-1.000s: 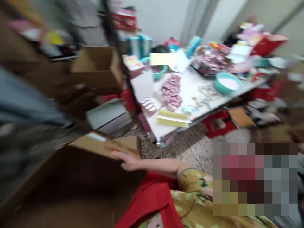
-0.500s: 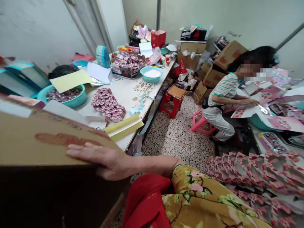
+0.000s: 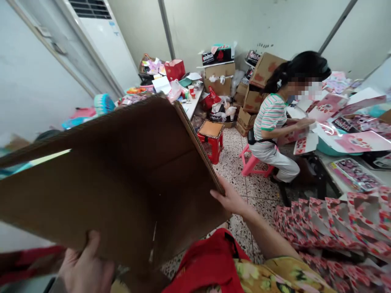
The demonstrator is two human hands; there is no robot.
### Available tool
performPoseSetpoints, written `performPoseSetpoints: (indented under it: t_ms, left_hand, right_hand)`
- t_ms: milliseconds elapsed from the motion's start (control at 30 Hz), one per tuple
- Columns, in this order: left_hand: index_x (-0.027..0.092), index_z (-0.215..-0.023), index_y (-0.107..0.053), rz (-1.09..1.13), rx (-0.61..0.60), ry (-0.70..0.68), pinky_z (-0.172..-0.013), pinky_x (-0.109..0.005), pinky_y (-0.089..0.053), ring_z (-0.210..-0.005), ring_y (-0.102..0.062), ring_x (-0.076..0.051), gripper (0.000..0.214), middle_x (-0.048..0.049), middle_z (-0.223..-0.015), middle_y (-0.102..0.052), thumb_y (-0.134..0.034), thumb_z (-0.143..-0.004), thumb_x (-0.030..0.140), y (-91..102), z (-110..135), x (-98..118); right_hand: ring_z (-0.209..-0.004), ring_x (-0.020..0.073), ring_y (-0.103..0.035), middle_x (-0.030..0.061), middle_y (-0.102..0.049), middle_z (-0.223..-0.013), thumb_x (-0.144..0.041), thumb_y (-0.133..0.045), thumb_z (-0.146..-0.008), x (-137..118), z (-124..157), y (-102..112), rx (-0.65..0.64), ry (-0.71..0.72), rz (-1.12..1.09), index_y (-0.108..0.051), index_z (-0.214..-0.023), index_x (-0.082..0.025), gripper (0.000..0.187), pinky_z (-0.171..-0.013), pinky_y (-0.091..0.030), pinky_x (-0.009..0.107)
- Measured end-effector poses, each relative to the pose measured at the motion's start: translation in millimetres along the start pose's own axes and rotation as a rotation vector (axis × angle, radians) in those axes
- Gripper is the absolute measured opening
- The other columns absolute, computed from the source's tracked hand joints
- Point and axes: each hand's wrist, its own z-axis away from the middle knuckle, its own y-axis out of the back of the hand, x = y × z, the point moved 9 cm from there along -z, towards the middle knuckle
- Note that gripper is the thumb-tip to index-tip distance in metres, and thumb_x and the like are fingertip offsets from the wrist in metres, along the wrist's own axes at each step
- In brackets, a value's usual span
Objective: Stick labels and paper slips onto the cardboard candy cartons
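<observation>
A large brown cardboard box (image 3: 122, 171) is lifted and tilted in front of me, its open inside facing me. My left hand (image 3: 87, 266) grips its lower edge at the bottom left, thumb on the inner face. My right hand (image 3: 230, 199) holds the box's right edge, fingers wrapped behind the corrugated rim. The box hides most of the table behind it.
A seated person (image 3: 275, 122) in a striped shirt works at the right table (image 3: 351, 179) on a pink stool (image 3: 253, 162). A red stool (image 3: 210, 140) stands on the terrazzo floor. Pink printed cartons (image 3: 330, 224) lie at my right. Stacked cardboard boxes (image 3: 253, 89) fill the far wall.
The box has swung up from a low, flat position to a raised tilt. My right hand shifted from lying flat on its top to gripping its right edge; my left hand has come into view.
</observation>
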Motion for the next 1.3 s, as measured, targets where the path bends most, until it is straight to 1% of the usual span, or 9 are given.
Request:
performPoseSetpoints:
  t_ms: [300, 433, 500, 667, 900, 967, 1067, 1233, 1300]
  left_hand:
    - [0.036, -0.102, -0.073, 0.323, -0.086, 0.005, -0.111, -0.040, -0.051, -0.124, -0.064, -0.022, 0.036, 0.0147, -0.110, -0.075, -0.080, -0.067, 0.029, -308.9, -40.7, 34.1]
    - [0.022, -0.109, -0.064, 0.450, -0.156, -0.014, -0.089, -0.030, -0.060, -0.097, -0.070, -0.016, 0.037, 0.0009, -0.106, -0.073, -0.075, -0.075, 0.026, -476.0, -74.7, 66.9]
    - [0.020, -0.108, -0.061, 0.519, -0.204, -0.035, -0.082, -0.025, -0.058, -0.088, -0.069, -0.013, 0.034, -0.0021, -0.106, -0.071, -0.073, -0.077, 0.025, -565.4, -99.5, 81.1]
    - [0.013, -0.129, -0.054, 0.579, -0.337, -0.126, -0.101, -0.029, -0.050, -0.111, -0.064, -0.016, 0.040, -0.0108, -0.125, -0.064, -0.063, -0.091, 0.023, -792.8, -155.9, 107.0]
    - [0.015, -0.161, -0.011, 0.441, -0.673, -0.204, -0.124, -0.045, -0.023, -0.152, -0.028, -0.026, 0.084, -0.0187, -0.165, -0.023, -0.059, -0.098, 0.041, -1052.6, -177.0, 149.7]
    - [0.017, -0.161, -0.016, 0.408, -0.892, -0.250, -0.124, -0.047, -0.023, -0.152, -0.030, -0.028, 0.094, -0.0182, -0.165, -0.025, -0.071, -0.089, 0.042, -1082.5, -170.4, 148.1]
    - [0.014, -0.144, -0.051, 0.221, -1.171, -0.139, -0.119, -0.049, -0.034, -0.135, -0.052, -0.033, 0.074, -0.0184, -0.146, -0.054, -0.073, -0.083, 0.049, -1067.1, -161.3, 91.5]
    - [0.020, -0.119, -0.069, -0.255, -0.772, 0.316, -0.111, -0.049, -0.045, -0.123, -0.062, -0.036, 0.057, -0.0126, -0.128, -0.069, -0.067, -0.080, 0.061, -896.4, -199.3, -65.6]
    - [0.022, -0.110, -0.070, -0.478, -0.475, 0.466, -0.107, -0.051, -0.047, -0.115, -0.065, -0.038, 0.054, -0.0119, -0.120, -0.072, -0.068, -0.074, 0.062, -808.3, -199.9, -94.0]
  right_hand:
    - [-0.141, 0.0276, -0.048, 0.0114, -0.054, -0.148, -0.051, -0.066, -0.088, 96.9, -145.0, 227.5, 0.253, -0.041, 0.019, -0.051, -0.147, -0.020, 0.069, -0.123, -0.031, 0.050]
    - [-0.155, 0.0266, -0.020, 0.0107, -0.022, -0.167, -0.058, -0.068, -0.082, 134.1, -187.1, 342.3, 0.895, -0.014, 0.065, -0.027, -0.158, -0.021, 0.095, -0.127, -0.015, 0.053]
    - [-0.157, 0.0252, -0.012, 0.0111, -0.008, -0.169, -0.059, -0.067, -0.081, 171.3, -210.7, 360.1, 1.140, -0.121, -0.044, -0.013, -0.160, -0.023, 0.102, -0.127, -0.015, 0.054]
    - [-0.131, 0.0212, -0.055, 0.0096, -0.047, -0.150, -0.040, -0.068, -0.080, 262.5, -369.1, 365.8, 1.045, -0.152, -0.481, -0.031, -0.148, -0.030, 0.077, -0.106, -0.051, 0.047]
    - [-0.086, 0.0133, -0.066, -0.0018, -0.067, -0.103, 0.000, -0.058, -0.060, 391.7, -555.8, 493.5, 1.087, -0.494, -0.607, -0.053, -0.104, -0.022, 0.050, -0.085, -0.058, 0.038]
    - [-0.081, 0.0115, -0.065, -0.0057, -0.066, -0.094, 0.002, -0.053, -0.059, 422.6, -600.2, 531.6, 1.049, -0.567, -0.549, -0.053, -0.102, -0.022, 0.049, -0.084, -0.058, 0.038]
    - [-0.075, 0.0104, -0.062, -0.0079, -0.063, -0.083, 0.003, -0.051, -0.060, 479.6, -651.8, 575.9, 1.023, -0.688, -0.486, -0.053, -0.098, -0.021, 0.046, -0.082, -0.057, 0.039]
    - [-0.068, 0.0102, -0.058, -0.0084, -0.058, -0.069, 0.008, -0.049, -0.057, 592.0, -702.4, 617.0, 1.004, -0.866, -0.432, -0.052, -0.090, -0.018, 0.042, -0.076, -0.056, 0.036]
    - [-0.065, 0.0104, -0.057, -0.0076, -0.057, -0.066, 0.010, -0.052, -0.060, 631.3, -721.7, 611.6, 0.946, -0.932, -0.407, -0.052, -0.087, -0.017, 0.037, -0.073, -0.056, 0.035]
